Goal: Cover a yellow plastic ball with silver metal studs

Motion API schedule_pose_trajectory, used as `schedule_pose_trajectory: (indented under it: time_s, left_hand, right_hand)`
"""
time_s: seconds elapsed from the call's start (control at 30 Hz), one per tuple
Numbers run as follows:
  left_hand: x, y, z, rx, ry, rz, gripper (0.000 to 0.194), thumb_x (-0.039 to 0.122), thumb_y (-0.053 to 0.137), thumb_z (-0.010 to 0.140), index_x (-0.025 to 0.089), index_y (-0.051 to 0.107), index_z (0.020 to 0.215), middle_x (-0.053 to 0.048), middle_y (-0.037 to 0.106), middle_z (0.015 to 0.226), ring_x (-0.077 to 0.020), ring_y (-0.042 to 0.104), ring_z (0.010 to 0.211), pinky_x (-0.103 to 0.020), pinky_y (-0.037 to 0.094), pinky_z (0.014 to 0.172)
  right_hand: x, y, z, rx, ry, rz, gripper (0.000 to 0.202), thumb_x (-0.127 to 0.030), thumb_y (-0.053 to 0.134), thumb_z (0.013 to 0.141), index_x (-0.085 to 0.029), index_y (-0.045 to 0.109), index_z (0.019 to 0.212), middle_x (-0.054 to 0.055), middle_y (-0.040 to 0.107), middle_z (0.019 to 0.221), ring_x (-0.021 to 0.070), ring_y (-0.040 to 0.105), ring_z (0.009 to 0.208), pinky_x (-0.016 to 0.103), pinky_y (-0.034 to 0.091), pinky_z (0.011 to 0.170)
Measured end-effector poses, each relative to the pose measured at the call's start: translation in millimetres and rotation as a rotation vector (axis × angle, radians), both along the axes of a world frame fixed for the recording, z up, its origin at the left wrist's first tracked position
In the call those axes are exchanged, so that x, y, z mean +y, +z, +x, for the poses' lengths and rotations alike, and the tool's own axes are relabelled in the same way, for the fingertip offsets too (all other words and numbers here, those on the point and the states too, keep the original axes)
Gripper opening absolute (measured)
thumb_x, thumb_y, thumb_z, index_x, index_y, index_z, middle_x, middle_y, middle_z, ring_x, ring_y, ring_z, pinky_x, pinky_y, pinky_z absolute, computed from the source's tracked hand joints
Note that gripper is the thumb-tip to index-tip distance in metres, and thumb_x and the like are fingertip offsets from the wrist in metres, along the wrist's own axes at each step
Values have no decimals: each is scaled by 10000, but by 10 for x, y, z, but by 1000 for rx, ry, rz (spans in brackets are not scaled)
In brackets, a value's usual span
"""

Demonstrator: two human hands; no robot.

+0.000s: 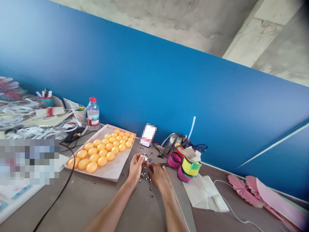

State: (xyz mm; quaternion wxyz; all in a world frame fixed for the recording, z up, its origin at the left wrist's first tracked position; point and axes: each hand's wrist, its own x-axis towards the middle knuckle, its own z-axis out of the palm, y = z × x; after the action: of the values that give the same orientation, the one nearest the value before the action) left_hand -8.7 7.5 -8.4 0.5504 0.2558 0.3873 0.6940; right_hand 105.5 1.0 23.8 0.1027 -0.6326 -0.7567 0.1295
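Observation:
My left hand [136, 166] is closed, thumb and fingers pinching a small shiny silver and blue piece [145, 157] whose kind I cannot make out. Close beside it, my right hand [157, 174] reaches down to the table with its fingers curled; what is in its fingertips, if anything, is hidden. Between the two hands lies a loose heap of small shiny metal pieces [144, 174], dark and silvery. A few stray ones trail toward the front. Left of my hands is a shallow pale tray [116, 175] with several rows of orange-yellow balls.
A phone [147, 135] leans near the blue partition [154, 80]. Right of my hands are pink and yellow rolls [189, 167], white paper [207, 195] and pink folded paper [246, 191]. A bottle [93, 114] stands behind the tray. A dark cable [65, 190] crosses the left side.

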Motion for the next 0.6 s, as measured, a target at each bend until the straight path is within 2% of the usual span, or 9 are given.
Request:
schedule_pose_trajectory:
  time_s: [0.17,0.37,0.5,0.6]
  left_hand:
    - [-6,12,0,-3,7,-18,413,462,673,632,142,556,867,1,575,725,-133,600,565,-283,500,564]
    - [-3,22,-3,6,3,-25,402,454,674,633,147,543,856,14,563,712,-125,587,536,-280,495,548]
    - [-2,11,-6,14,4,-20,385,441,668,643,145,549,859,10,565,726,-122,589,552,-271,494,552]
    - [-5,14,-7,15,3,-23,373,436,664,649,149,550,859,13,564,726,-122,592,568,-267,495,562]
  right_hand:
    - [48,-70,-17,22,-42,1,221,-111,454,759,-175,665,750,83,686,825,182,626,798,229,369,663]
    - [23,16,-21,245,-110,67,216,-139,448,747,-190,651,800,42,690,821,178,620,809,225,381,663]
    - [-3,84,-26,420,-141,-64,214,-174,454,728,-197,655,801,10,666,634,171,612,631,238,393,588]
    - [21,16,-10,633,-145,-123,188,-224,486,706,-197,656,783,-6,645,558,165,587,551,245,398,547]
